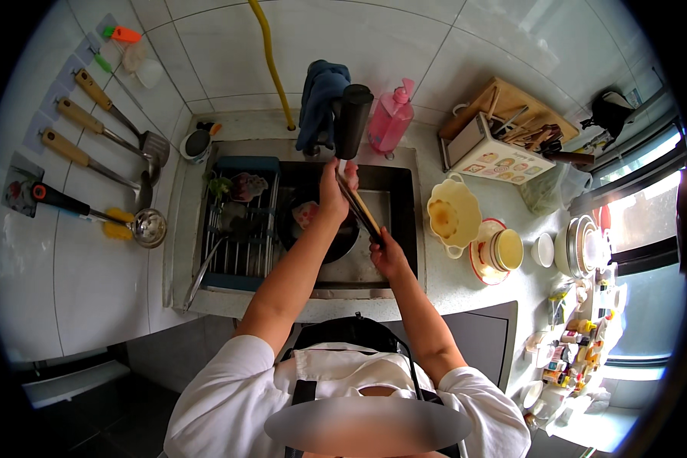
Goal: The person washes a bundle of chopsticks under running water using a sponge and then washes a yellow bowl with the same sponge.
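Observation:
Over the sink (393, 206), my left hand (333, 192) is closed around the upper end of some chopsticks (365, 210), just below the black faucet (353, 122). My right hand (389, 256) grips their lower end, which slants down to the right. The bundle shows tan and dark sticks; I cannot tell how many. Under my left forearm sits a dark round pan (342, 243) in the sink, partly hidden. A pinkish patterned item (306, 214) lies in it, too small to name.
Left of the pan is a drying rack (266, 252) with greens and a spoon-like utensil. A blue cloth (320, 103) hangs by the faucet, with a pink pump bottle (390, 122) beside it. Yellow bowls (454, 217) and a utensil holder (496, 149) stand right; ladles (149, 227) hang left.

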`<state>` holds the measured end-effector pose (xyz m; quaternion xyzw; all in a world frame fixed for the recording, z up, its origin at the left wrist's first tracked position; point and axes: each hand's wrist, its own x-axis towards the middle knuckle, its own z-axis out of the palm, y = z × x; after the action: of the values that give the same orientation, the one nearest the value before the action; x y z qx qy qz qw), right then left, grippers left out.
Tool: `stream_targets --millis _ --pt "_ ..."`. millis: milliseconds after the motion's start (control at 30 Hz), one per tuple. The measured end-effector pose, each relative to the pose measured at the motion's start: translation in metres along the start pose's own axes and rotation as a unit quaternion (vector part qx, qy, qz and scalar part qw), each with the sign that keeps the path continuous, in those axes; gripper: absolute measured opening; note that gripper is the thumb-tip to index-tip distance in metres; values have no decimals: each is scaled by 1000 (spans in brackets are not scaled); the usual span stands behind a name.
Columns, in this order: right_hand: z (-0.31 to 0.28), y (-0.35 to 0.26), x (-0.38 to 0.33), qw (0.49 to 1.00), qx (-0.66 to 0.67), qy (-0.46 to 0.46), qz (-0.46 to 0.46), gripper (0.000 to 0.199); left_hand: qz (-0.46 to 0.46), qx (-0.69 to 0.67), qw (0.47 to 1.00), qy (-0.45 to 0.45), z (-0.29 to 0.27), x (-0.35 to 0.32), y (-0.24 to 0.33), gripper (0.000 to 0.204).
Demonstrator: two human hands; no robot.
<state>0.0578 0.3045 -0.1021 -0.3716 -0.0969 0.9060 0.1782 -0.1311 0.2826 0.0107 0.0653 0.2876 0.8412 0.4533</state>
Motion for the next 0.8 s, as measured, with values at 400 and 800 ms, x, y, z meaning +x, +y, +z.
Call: stream_targets --millis 400,800 --pt "28 -2 1 996 -7 94 -2 22 2 8 996 -88 -6 7 5 41" --pt "79 -19 38 984 -90 76 -134 17 106 -74 992 10 -40 -1 43 31"
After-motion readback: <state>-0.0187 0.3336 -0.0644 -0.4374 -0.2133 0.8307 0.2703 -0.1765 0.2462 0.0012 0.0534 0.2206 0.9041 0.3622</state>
